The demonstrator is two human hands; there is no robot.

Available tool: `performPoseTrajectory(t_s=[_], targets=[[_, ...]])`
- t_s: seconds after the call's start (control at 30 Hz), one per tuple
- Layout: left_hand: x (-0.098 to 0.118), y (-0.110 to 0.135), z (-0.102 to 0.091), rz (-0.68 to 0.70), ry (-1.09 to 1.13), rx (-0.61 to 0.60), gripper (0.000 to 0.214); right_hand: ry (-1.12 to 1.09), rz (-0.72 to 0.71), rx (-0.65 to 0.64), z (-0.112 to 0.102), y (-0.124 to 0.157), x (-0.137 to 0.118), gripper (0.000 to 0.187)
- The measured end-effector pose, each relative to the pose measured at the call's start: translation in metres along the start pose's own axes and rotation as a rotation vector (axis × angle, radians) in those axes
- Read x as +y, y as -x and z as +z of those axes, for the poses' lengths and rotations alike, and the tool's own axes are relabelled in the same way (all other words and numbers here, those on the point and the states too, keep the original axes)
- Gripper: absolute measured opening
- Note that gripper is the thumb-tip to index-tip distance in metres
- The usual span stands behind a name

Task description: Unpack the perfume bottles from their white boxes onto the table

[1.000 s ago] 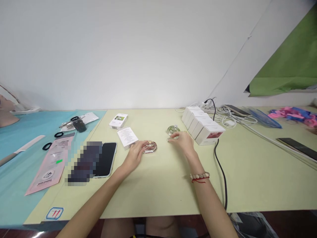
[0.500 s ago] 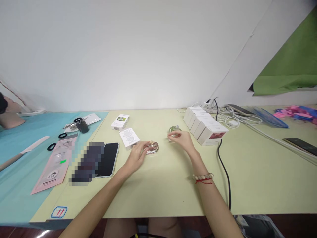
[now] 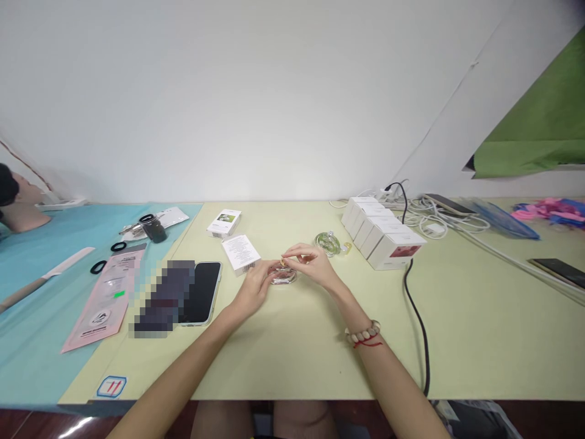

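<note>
A small round, clear glass perfume bottle (image 3: 284, 277) with a gold-coloured top (image 3: 282, 262) lies on the table in front of me. My left hand (image 3: 253, 284) grips it from the left, thumb along its near side and fingers at the top. From the right, my right hand (image 3: 309, 264) pinches at the gold-coloured top, with the fingertips of both hands nearly meeting there. Farther right lies a round greenish glass bottle (image 3: 327, 243) with a clear cap. Beside that is a small yellowish piece (image 3: 347, 248), too small to make out.
Two white boxes (image 3: 241, 253) lie left of the bottle, near a phone (image 3: 204, 294). A row of white boxes (image 3: 393, 249) stands right, with a black cable (image 3: 415, 317) running past. A jar (image 3: 153, 228) and a pink packet (image 3: 103, 305) lie on blue cloth at left.
My right hand has moved left from the greenish bottle to the top of the perfume bottle. The greenish bottle and the yellowish piece beside it are now uncovered. My left hand stays on the perfume bottle.
</note>
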State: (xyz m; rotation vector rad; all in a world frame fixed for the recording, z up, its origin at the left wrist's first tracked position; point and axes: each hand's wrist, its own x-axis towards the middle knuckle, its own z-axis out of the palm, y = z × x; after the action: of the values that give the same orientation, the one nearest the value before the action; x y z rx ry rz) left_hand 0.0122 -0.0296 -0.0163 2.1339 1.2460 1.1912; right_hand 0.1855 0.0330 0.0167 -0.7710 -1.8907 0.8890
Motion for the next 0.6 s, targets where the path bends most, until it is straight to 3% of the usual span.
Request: performPoseTrajectory(t_s=[0.2,0.4,0.6], targets=[[-0.0007,-0.0003,0.0002,0.002,0.013,-0.01,0.029,-0.011,0.02,-0.01,0.0031,0.0001,0.002,0.019],[-0.0005,-0.0008,-0.0009,0.01,0.023,-0.027,0.031,-0.024,0.146,-0.032,0.0004,0.0011,0.0056,0.046],[-0.0022,-0.0002,-0.0008,0.006,0.026,-0.03,0.03,-0.045,0.144,-0.071,0.0027,0.0017,0.0033,0.05]])
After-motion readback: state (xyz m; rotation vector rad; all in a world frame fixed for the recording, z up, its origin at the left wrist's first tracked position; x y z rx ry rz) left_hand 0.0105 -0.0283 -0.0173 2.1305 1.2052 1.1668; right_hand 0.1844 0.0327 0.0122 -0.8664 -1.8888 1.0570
